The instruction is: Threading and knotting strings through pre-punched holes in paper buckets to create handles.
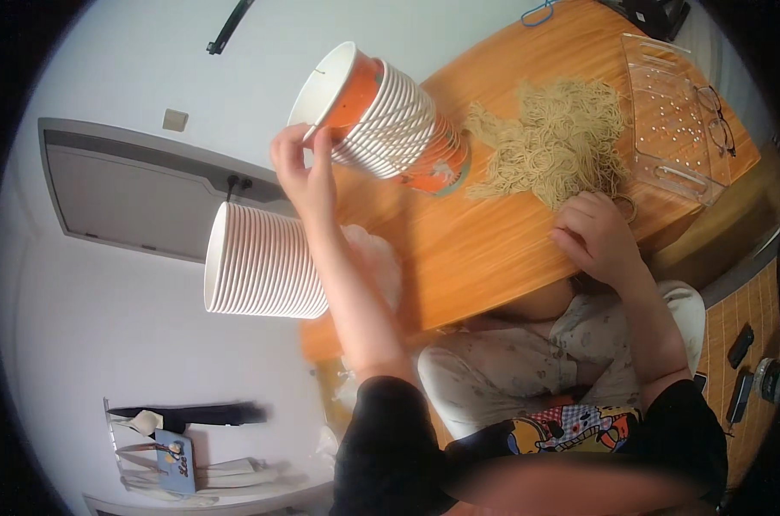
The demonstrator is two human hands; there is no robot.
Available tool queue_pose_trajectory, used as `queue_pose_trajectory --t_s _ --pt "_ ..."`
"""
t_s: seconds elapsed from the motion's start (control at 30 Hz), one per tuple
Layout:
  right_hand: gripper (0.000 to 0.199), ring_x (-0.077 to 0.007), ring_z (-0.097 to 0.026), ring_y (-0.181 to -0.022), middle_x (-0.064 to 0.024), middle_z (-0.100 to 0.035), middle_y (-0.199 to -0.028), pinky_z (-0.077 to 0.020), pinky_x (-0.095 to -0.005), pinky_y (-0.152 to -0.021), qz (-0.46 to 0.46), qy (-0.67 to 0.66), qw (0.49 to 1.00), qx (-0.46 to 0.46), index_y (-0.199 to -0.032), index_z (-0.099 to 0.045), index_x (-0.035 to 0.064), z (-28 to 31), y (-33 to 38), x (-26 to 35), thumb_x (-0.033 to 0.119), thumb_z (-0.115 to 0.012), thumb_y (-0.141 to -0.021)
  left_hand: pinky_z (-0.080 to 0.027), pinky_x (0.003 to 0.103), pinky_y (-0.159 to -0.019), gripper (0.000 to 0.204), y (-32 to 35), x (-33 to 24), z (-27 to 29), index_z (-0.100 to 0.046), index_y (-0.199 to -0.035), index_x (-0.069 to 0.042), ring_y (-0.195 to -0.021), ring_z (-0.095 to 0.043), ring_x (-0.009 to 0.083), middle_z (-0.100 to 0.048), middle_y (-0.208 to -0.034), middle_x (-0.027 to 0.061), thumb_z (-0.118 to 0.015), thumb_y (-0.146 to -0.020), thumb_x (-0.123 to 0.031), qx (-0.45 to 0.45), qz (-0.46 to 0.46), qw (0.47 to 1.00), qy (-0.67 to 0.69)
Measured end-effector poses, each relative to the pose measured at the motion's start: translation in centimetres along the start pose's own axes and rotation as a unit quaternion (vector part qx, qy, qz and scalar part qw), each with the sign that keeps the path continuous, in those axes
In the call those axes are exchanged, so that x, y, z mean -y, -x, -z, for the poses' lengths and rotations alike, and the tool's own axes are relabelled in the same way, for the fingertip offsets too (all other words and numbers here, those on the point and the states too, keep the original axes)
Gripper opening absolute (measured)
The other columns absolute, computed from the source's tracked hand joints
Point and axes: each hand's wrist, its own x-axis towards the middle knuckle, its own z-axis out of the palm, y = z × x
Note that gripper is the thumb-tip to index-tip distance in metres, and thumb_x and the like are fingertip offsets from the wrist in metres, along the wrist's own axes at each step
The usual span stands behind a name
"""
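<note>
A tall stack of orange-and-white paper buckets (355,107) stands at the far left of the table, with thin beige cords hanging across its rims. My left hand (305,168) has thumb and fingers pinched at the near rim of the topmost bucket. Heaped in the middle of the table lies a tangled pile of beige cords (562,138). My right hand (598,234) rests at the near edge of this pile, its fingers curled; whatever they hold is hidden beneath them.
Left of my forearm is a second stack of white-rimmed buckets (261,262), beside a crumpled clear plastic bag (377,262). A clear acrylic tray (656,107) with small pale beads sits at the right, glasses (716,120) along its edge. My lap is under the table's near edge.
</note>
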Motion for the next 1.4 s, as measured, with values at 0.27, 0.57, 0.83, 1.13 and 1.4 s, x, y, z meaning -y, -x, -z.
queue_pose_trajectory --t_s 0.27,0.57,0.83,1.13,1.4 --pt "0.016 -0.0275 -0.051 -0.075 -0.0077 -0.052 -0.075 -0.0398 -0.0375 -0.071 -0.007 -0.003 1.0 0.006 -0.075 -0.054 0.0057 -0.1 0.0 -0.1 0.016 -0.065 -0.081 -0.043 0.024 -0.075 0.013 -0.1 -0.4 -0.6 -0.061 -0.086 -0.005 -0.075 -0.05 0.0102 -0.053 -0.097 0.0039 -0.072 -0.08 -0.001 0.0 -0.008 0.999 -0.039" --pt "0.017 -0.0274 -0.052 -0.076 -0.0073 -0.052 -0.075 -0.0406 -0.0373 -0.072 -0.011 0.004 1.0 0.008 -0.075 -0.054 0.006 -0.1 0.1 -0.1 0.017 -0.065 -0.082 -0.044 0.023 -0.069 0.015 0.2 -0.2 -0.6 -0.062 -0.081 -0.003 -0.071 -0.05 0.0089 -0.055 -0.091 0.0026 -0.076 -0.077 -0.003 0.003 0.033 0.999 -0.004" --pt "0.017 -0.0278 -0.053 -0.075 -0.0076 -0.054 -0.076 -0.0407 -0.0375 -0.069 -0.008 0.009 1.0 0.009 -0.075 -0.054 0.0056 0.1 0.1 0.1 0.016 -0.065 -0.081 -0.044 0.024 -0.069 0.016 0.7 0.5 -0.4 -0.063 -0.083 -0.003 -0.071 -0.052 0.0097 -0.059 -0.086 0.0023 -0.077 -0.076 -0.005 0.007 0.032 0.999 -0.014" --pt "0.015 -0.0281 -0.054 -0.074 -0.0076 -0.056 -0.077 -0.0407 -0.0382 -0.069 -0.021 0.026 0.999 0.007 -0.077 -0.056 0.0062 -0.5 -0.2 0.4 0.017 -0.066 -0.081 -0.043 0.028 -0.09 0.028 2.1 1.9 -0.3 -0.064 -0.115 -0.001 -0.101 -0.056 0.0148 -0.061 -0.113 0.0079 -0.048 -0.1 -0.018 -0.004 -0.049 0.996 -0.077" --pt "0.014 -0.0292 -0.055 -0.076 -0.0082 -0.059 -0.081 -0.0414 -0.0379 -0.068 -0.034 0.038 0.999 0.015 -0.079 -0.057 0.0057 -0.8 -0.4 0.4 0.016 -0.067 -0.08 -0.03 0.037 -0.109 0.042 4.3 1.8 -1.9 -0.049 -0.134 -0.004 -0.132 -0.04 0.0261 -0.044 -0.141 0.0144 -0.057 -0.093 -0.009 -0.049 -0.102 0.983 -0.145"
